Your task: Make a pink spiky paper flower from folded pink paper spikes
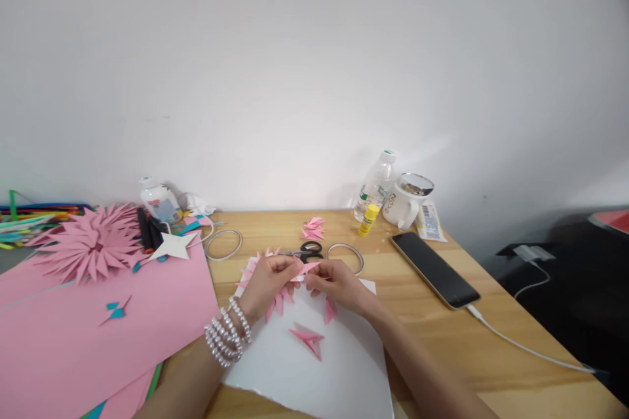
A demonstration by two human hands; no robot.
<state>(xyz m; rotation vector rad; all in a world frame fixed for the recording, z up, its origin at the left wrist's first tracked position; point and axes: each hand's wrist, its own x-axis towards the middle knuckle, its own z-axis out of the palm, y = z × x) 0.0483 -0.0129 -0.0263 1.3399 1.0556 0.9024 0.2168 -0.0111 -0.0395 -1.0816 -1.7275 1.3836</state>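
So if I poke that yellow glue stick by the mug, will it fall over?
Probably. The glue stick is slim and already leans against the water bottle, so a nudge could tip it. It's round, so it might roll across the wooden table. It looks small and light.

— What do you wear on your left hand?
— Stacked pearl-bead bracelets at the wrist — several white strands.
— And your right hand?
— Nothing; both forearms are bare, no sleeves.

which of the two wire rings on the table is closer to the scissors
The right ring, lying just beside the scissors; the left ring lies farther off, by the pink paper.
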